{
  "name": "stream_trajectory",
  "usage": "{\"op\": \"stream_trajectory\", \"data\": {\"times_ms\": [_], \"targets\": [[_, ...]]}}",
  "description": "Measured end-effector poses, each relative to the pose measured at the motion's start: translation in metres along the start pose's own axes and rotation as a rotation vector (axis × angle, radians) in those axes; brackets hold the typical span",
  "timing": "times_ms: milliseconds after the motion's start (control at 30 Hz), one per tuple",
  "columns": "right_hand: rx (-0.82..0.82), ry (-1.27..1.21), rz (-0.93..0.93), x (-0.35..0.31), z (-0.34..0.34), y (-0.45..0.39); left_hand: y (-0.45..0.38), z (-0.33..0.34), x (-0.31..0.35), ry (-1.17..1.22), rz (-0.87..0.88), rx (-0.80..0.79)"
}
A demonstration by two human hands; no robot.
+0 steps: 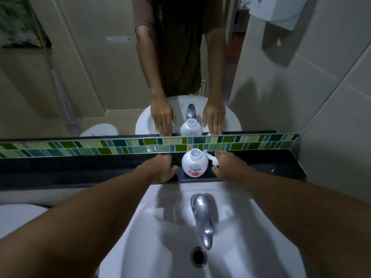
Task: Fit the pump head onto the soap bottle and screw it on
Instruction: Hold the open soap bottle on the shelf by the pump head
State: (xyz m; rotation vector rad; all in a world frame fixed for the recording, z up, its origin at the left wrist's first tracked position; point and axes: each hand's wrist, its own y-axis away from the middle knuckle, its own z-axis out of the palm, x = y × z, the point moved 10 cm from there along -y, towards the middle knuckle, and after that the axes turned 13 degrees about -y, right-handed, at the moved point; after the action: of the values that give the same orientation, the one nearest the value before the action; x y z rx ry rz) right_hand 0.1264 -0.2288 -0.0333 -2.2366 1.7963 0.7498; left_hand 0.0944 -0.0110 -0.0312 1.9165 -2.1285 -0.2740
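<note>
Behind the sink, on the dark surface [80,169]: soap bottle [194,164] upright, neck uncapped.
Left hand [160,167]: curled, empty, beside bottle.
Right hand [228,164]: closing on pump head [212,158]; grip unclear.
Risk: light bottle tips off the front edge if nudged.

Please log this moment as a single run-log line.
soap bottle: open, upright on ledge | pump head: off, at right hand | left hand: empty beside bottle

A dim bathroom with pale, large wall tiles [331,117] on the right. A wide mirror [80,77] fills the wall ahead, above a strip of green and teal mosaic tiles [100,146]. Below that runs a dark, glossy worktop [80,167]. A white basin [160,227] sits in front with a chrome tap [202,217] and drain [198,256]. A white dispenser [275,11] hangs high on the right.
</note>
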Motion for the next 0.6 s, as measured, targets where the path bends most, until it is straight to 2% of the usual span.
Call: {"op": "stream_trajectory", "data": {"times_ms": [400, 600], "targets": [[0.134, -0.003, 0.016, 0.001, -0.004, -0.003, -0.010, -0.003, 0.023, 0.177, 0.081, 0.087], [0.168, 0.085, -0.005, -0.003, -0.005, -0.002, -0.013, -0.007, 0.027, 0.290, 0.093, 0.166]]}}
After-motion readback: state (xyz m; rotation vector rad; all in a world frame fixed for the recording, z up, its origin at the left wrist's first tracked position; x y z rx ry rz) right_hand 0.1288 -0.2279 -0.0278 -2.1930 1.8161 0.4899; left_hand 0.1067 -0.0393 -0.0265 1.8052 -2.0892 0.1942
